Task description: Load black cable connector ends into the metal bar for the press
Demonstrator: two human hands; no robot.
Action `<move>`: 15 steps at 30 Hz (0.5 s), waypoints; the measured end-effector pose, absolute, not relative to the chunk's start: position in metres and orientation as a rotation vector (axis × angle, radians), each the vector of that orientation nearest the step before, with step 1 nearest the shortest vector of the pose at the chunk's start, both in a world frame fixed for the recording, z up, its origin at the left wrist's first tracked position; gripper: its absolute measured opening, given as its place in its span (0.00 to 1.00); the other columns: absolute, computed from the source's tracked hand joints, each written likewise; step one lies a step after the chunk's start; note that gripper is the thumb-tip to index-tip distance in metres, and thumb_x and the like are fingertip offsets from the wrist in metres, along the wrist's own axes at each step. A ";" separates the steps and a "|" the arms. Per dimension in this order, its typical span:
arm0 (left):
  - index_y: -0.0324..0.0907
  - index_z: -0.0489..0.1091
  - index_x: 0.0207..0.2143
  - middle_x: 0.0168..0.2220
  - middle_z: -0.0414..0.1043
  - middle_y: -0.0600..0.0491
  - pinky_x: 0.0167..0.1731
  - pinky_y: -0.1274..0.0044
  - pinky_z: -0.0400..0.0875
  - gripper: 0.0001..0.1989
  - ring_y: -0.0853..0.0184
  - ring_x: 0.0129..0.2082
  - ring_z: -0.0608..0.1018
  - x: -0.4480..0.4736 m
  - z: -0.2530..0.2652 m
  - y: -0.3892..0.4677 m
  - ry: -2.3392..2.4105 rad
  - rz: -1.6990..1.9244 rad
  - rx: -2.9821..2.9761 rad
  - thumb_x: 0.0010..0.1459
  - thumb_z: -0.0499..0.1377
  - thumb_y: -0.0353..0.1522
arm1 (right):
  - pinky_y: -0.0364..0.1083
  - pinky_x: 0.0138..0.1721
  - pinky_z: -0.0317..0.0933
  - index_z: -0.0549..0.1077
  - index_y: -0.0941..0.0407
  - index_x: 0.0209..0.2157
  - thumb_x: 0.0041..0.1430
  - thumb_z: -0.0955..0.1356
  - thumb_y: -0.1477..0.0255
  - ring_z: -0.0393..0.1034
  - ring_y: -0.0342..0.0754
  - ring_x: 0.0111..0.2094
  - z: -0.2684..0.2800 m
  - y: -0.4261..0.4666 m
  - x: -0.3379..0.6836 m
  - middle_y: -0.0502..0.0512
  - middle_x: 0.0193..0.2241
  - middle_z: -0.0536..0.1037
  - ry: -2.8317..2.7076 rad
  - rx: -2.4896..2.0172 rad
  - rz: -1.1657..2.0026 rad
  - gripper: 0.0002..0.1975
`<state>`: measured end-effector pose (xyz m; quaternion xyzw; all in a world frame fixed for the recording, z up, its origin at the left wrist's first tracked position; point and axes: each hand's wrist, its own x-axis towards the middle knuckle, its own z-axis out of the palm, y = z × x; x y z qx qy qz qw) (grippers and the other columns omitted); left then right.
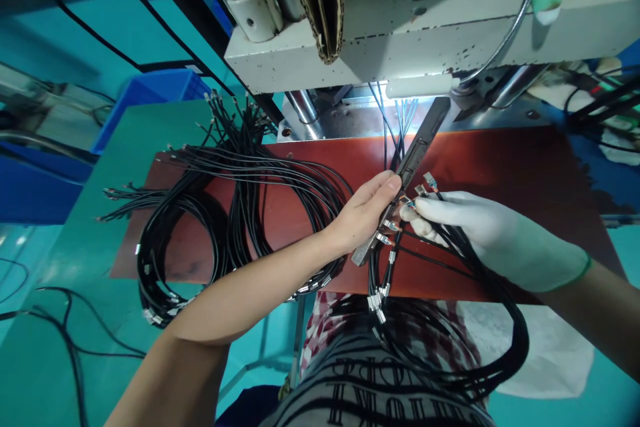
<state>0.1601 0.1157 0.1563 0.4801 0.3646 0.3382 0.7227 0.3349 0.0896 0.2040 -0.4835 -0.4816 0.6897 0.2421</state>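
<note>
Gripped between the thumb and fingers of my bare left hand [365,210] is a long grey metal bar with slots [425,143], held at a slant over the red mat. My right hand [467,227], in a white glove, is closed on a bundle of black cables [480,273]. Small metal connectors [430,180] at the cable ends poke out past its thumb, close to the bar. Other connectors [385,237] sit along the bar's lower part below my left hand. The bundle loops down across my lap, with silver ferrules [377,300] on it.
Coiled black cables [185,240] lie on the red mat [525,187] and green table [75,227] to the left. Ahead stands a white-framed machine [390,47] with a lit gap and thin wires [405,113]. A blue bin [150,97] is at the far left.
</note>
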 end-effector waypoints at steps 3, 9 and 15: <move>0.40 0.63 0.29 0.23 0.63 0.57 0.20 0.81 0.60 0.22 0.74 0.20 0.66 0.160 0.159 0.115 0.796 0.742 1.041 0.61 0.53 0.51 | 0.45 0.39 0.66 0.76 0.56 0.30 0.55 0.70 0.60 0.72 0.50 0.37 0.205 0.090 0.333 0.53 0.33 0.79 -1.531 -1.454 1.608 0.13; 0.41 0.63 0.29 0.25 0.62 0.57 0.21 0.81 0.62 0.21 0.74 0.21 0.66 0.160 0.157 0.115 0.811 0.772 1.047 0.61 0.53 0.50 | 0.43 0.31 0.62 0.73 0.55 0.26 0.56 0.68 0.66 0.71 0.46 0.29 0.201 0.092 0.323 0.49 0.26 0.77 -1.819 -1.519 1.249 0.09; 0.41 0.60 0.28 0.25 0.59 0.57 0.24 0.80 0.59 0.21 0.74 0.23 0.62 0.160 0.158 0.115 0.847 0.777 1.134 0.61 0.53 0.50 | 0.44 0.32 0.61 0.75 0.56 0.30 0.56 0.69 0.67 0.71 0.47 0.32 0.203 0.092 0.321 0.49 0.30 0.78 -1.749 -1.537 1.392 0.07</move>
